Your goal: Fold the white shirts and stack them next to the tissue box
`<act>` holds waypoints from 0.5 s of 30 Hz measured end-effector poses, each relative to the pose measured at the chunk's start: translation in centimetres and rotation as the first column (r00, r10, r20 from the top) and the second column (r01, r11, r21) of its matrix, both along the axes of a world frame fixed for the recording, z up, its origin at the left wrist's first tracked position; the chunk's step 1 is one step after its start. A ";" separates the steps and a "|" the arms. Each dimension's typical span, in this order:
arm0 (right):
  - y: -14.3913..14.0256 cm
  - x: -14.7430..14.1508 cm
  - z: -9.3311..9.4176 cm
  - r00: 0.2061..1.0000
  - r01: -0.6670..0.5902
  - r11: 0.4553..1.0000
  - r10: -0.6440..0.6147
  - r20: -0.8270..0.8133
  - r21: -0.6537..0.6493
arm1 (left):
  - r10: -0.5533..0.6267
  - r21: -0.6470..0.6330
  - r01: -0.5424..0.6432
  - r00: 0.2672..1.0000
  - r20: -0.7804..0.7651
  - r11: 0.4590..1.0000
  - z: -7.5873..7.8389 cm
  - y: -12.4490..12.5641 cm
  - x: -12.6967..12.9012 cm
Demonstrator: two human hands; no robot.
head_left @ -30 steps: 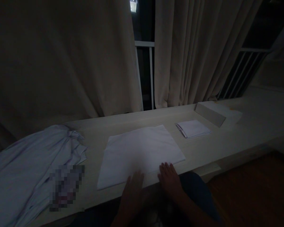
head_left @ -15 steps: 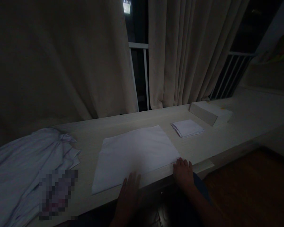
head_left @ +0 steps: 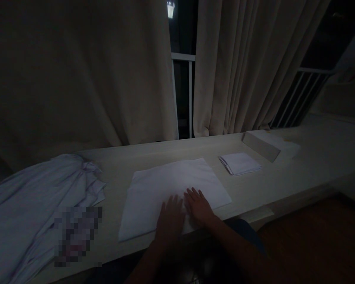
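Note:
A white folded cloth (head_left: 165,185) lies flat on the pale wooden ledge in front of me. On its near part rests my left hand (head_left: 170,215), palm down with the fingers stretched out, slightly blurred. Just to its right, my right hand (head_left: 197,205) also lies flat on the cloth, fingers spread a little. Neither hand grips anything. Beyond the cloth to the right sits a smaller, thicker white folded cloth (head_left: 241,163), which no hand touches.
A large rumpled heap of white cloth (head_left: 41,201) covers the left end of the ledge (head_left: 112,157), a pixelated patch over its near side. A white box (head_left: 263,144) stands at the back right. Beige curtains (head_left: 121,79) hang behind, beside a railing (head_left: 190,94).
My right hand has moved left from the cloth's near right corner onto its near middle. My left hand has slid slightly forward and right onto the cloth. The view has shifted a little.

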State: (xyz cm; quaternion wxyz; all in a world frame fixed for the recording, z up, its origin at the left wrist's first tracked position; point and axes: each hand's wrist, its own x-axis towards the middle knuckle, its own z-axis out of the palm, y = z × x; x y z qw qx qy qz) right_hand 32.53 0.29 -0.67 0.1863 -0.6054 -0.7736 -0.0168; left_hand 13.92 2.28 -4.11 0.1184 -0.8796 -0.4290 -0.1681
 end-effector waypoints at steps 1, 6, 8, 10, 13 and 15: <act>0.8 -0.3 0.1 1.000 -0.019 0.999 0.019 -0.004 -0.026 | 0.003 -0.020 -0.003 1.000 0.000 1.000 0.3 0.8 0.4; 2.8 0.5 -1.4 1.000 0.027 0.991 -0.027 0.001 -0.131 | 0.084 -0.084 -0.081 0.996 0.033 0.993 -0.7 2.8 0.5; 2.8 0.8 -1.9 0.999 0.043 0.991 -0.043 0.002 -0.128 | 0.084 -0.084 -0.080 0.996 0.041 0.993 -1.1 2.7 0.3; 2.7 0.8 -2.2 0.999 0.049 0.991 -0.049 0.001 -0.127 | 0.078 -0.081 -0.074 0.996 0.046 0.994 -1.2 2.5 0.2; 2.2 0.6 -2.4 0.998 0.062 0.990 -0.063 -0.002 -0.128 | 0.064 -0.092 -0.059 0.997 0.047 0.994 -0.9 2.2 0.3; 1.5 0.6 -2.7 0.997 0.080 0.990 -0.080 0.002 -0.117 | 0.048 -0.109 -0.043 0.998 0.045 0.993 -0.8 2.0 0.4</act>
